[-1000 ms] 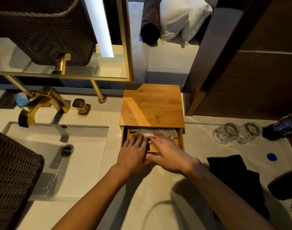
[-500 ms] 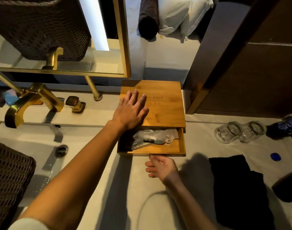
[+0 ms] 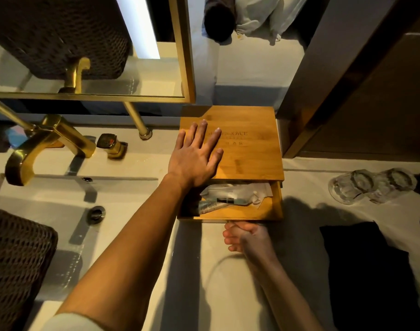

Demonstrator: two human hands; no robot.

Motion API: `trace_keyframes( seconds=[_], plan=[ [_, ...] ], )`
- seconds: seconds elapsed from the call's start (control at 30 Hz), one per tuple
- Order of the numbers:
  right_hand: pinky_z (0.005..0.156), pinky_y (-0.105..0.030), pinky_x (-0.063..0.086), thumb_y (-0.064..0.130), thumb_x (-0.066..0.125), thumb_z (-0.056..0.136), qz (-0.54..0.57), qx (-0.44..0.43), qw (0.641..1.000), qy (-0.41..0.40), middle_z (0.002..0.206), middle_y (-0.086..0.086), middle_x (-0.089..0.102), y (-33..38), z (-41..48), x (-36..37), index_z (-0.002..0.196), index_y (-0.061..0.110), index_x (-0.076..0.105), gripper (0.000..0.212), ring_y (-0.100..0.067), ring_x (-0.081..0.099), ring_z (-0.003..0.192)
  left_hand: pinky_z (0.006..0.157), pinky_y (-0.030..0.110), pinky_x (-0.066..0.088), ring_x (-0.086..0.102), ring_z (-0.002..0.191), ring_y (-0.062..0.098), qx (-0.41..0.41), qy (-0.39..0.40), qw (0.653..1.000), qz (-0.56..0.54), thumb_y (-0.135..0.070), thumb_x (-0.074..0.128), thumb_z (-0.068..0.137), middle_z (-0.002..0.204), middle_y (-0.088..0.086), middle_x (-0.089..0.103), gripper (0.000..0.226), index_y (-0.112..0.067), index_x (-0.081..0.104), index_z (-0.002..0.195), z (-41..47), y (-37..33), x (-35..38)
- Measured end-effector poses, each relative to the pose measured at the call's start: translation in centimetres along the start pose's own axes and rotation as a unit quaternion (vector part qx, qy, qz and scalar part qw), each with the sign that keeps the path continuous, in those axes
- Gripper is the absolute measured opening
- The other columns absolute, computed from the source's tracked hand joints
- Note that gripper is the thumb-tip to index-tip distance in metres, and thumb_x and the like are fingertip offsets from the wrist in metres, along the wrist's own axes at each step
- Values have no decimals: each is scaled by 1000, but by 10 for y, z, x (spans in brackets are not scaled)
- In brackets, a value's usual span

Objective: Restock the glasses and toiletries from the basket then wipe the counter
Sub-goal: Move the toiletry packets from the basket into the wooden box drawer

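A bamboo amenity box (image 3: 249, 149) stands on the white counter (image 3: 199, 283), its drawer (image 3: 256, 211) pulled out toward me. Wrapped toiletries (image 3: 235, 194) lie inside the drawer. My left hand (image 3: 194, 154) rests flat on the box lid, fingers spread. My right hand (image 3: 247, 235) sits against the drawer's front edge, fingers curled and touching it, holding nothing that I can see. Two clear glasses (image 3: 371, 185) stand upside down on the counter to the right of the box. The dark wicker basket (image 3: 15, 263) shows at the lower left.
A gold faucet (image 3: 44, 144) and its handle (image 3: 111, 144) stand behind the sink basin (image 3: 61, 211) on the left. A black cloth (image 3: 369, 271) lies on the counter at the right. A gold-framed mirror (image 3: 85, 56) hangs above. A dark wood door frame rises at the right.
Both hands left the drawer. The left went up onto the box lid and stays flat there. The right dropped to the counter, then moved up against the drawer front.
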State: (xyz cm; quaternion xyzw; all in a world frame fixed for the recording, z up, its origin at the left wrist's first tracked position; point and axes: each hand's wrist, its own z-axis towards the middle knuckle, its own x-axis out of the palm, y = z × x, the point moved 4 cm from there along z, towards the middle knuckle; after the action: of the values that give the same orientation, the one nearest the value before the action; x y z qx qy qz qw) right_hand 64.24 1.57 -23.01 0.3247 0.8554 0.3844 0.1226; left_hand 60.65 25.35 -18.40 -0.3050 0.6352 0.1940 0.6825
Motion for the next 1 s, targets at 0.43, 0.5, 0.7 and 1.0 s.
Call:
trace_keyframes(
  seconds=[0.43, 0.5, 0.7, 1.0],
  plan=[
    [57, -20, 53, 20, 68, 93, -7, -14, 1000, -5, 76, -3, 77, 18, 17, 5, 89, 14, 75, 10, -12, 72, 67, 127, 50, 1, -5, 158, 25, 3, 5, 1000, 3, -62, 6, 100, 171, 3, -3, 65, -38, 3, 160, 0, -2, -2],
    [56, -19, 53, 20, 69, 93, -13, -22, 1000, -8, 75, -2, 77, 22, 20, 6, 88, 14, 75, 10, -10, 72, 65, 127, 50, 1, -6, 158, 25, 2, 5, 1000, 1, -62, 6, 100, 171, 3, -3, 65, -38, 3, 160, 0, -2, -2],
    [54, -18, 53, 19, 69, 92, -14, -24, 999, -29, 71, -1, 76, 34, 28, 8, 84, 15, 75, 11, -9, 71, 62, 127, 50, 1, -5, 158, 25, 0, 4, 1000, 5, -62, 6, 100, 171, 3, -2, 65, -37, 3, 161, -1, -3, -5],
    [52, -20, 52, 15, 68, 93, -4, -28, 999, -31, 68, -3, 74, 51, 42, 12, 82, 12, 75, 13, -11, 66, 59, 127, 50, 3, -5, 158, 25, 2, 2, 1000, 5, -62, 5, 100, 171, 4, -1, 66, -37, 4, 160, 0, -2, -3]
  ],
)
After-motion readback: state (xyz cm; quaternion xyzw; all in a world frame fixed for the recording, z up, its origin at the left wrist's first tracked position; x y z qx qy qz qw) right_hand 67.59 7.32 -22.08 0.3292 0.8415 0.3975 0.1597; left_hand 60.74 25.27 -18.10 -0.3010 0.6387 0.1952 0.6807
